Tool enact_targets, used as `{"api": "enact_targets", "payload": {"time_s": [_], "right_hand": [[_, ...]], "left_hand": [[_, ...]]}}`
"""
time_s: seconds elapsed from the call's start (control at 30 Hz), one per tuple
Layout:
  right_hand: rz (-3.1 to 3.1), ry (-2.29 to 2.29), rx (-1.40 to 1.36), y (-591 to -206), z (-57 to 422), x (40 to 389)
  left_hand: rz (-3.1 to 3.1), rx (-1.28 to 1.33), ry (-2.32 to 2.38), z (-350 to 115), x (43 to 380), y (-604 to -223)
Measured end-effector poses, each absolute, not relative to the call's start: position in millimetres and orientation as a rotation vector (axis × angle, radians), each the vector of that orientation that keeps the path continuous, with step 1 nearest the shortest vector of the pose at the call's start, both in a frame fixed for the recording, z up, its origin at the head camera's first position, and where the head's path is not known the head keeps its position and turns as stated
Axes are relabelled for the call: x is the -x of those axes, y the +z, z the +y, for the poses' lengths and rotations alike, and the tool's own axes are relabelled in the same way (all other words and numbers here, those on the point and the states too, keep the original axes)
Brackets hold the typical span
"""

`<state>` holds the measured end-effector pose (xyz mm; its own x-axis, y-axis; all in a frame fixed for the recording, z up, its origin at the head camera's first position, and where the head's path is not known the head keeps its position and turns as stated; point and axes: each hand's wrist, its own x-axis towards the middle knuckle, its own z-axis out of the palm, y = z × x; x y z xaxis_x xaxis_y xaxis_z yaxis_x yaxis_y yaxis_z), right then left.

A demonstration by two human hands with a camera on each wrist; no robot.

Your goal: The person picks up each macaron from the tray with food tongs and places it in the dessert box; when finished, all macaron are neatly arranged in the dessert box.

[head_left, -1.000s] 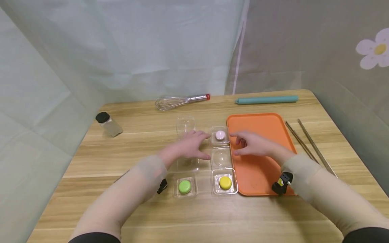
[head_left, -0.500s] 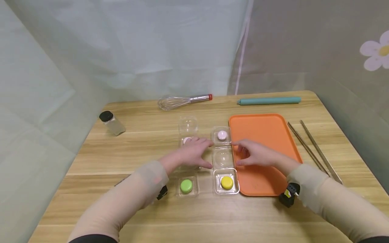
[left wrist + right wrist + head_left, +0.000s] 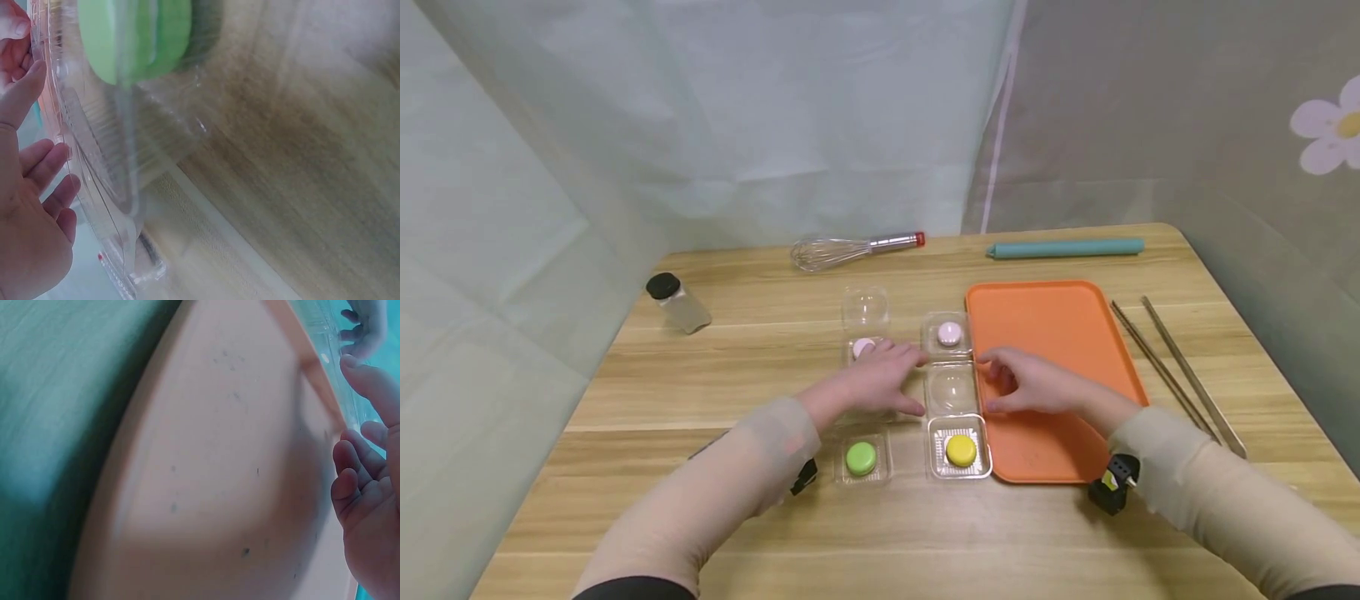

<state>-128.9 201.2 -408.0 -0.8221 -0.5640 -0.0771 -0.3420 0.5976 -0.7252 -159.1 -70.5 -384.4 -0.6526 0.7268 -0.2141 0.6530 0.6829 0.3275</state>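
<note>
My left hand (image 3: 880, 379) hovers over the left column of clear plastic boxes, its fingers spread and holding nothing. Beside its knuckles a pale pink macaron (image 3: 862, 347) partly shows in one box. My right hand (image 3: 1033, 383) is above the left side of the orange tray (image 3: 1037, 304), fingers loosely bent, nothing in its grasp. Between the hands lie an open clear lid (image 3: 952, 390) and a box with another pale pink macaron (image 3: 950, 333). Nearer to me, a green macaron (image 3: 861, 458) and a yellow macaron (image 3: 961, 450) sit in their own boxes. The left hand hides part of the boxes beneath it.
A whisk (image 3: 857, 248) and a teal rod (image 3: 1065, 247) lie along the table's back edge. At the left, a jar with a black lid (image 3: 679, 303) appears tilted. Long metal tongs (image 3: 1187, 371) lie right of the tray.
Both hands have come slightly toward me, and the pale pink macaron by the left hand now shows. The head view has shifted a little. Over the last half second hardly anything differs.
</note>
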Motion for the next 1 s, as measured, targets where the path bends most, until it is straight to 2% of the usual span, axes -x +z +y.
{"api": "enact_targets", "payload": {"time_s": [0.47,1.0], "right_hand": [[2.504,-1.078,0.738,-412.9,198.2,128.5],[2.5,-1.168,0.691,-406.6,197.2,130.6]], "left_hand": [[2.57,-1.098,0.272,-67.3,156.7,-389.7],[2.563,-1.022,0.475,-67.6,159.0,-380.4]]}}
